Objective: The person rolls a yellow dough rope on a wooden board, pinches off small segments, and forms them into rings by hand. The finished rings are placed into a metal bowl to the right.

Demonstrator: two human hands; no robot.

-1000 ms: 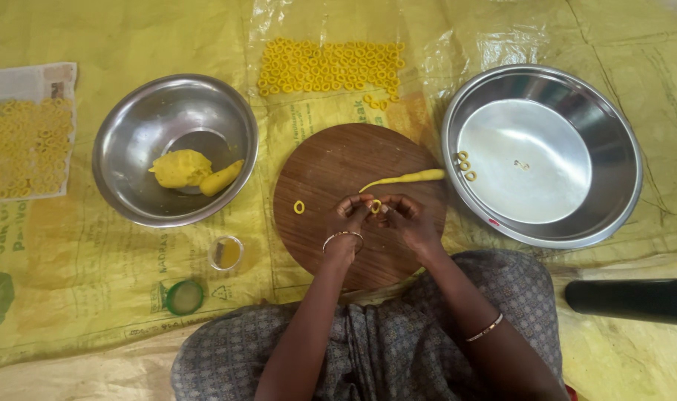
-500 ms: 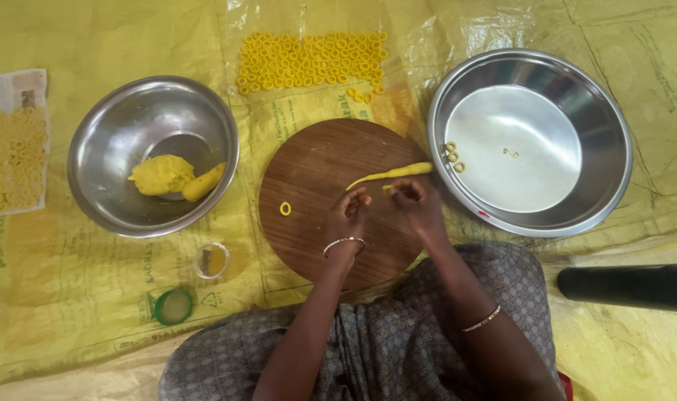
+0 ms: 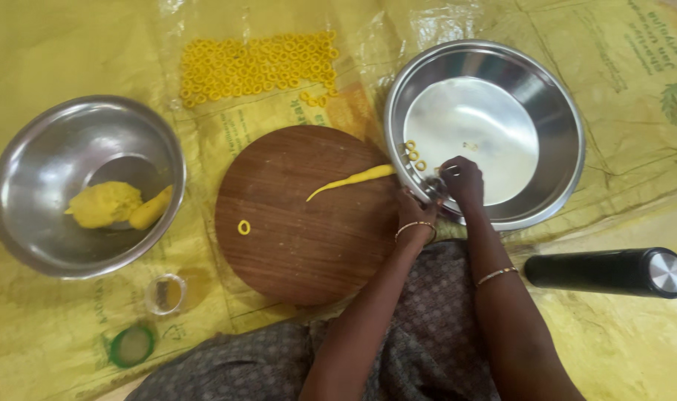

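Observation:
My right hand (image 3: 463, 180) is at the near rim of the big steel bowl (image 3: 546, 96) on the right, fingertips pinched on a small dough ring that is mostly hidden. My left hand (image 3: 416, 210) is curled just beside it, touching the rim's outside. Three yellow dough rings (image 3: 414, 154) sit on that rim. A thin yellow dough rope (image 3: 351, 180) lies on the round wooden board (image 3: 301, 252), and a single ring (image 3: 243, 227) rests near the board's left edge.
A steel bowl (image 3: 27, 238) at left holds two dough lumps (image 3: 105, 204). Several rings (image 3: 257, 65) lie spread on the yellow sheet behind the board. A small glass jar (image 3: 165, 293), a green lid (image 3: 133, 346) and a black cylinder (image 3: 606, 272) lie nearby.
Both hands have left the board's middle and moved right to the rim of the right bowl. The dough rope and the single ring stay put.

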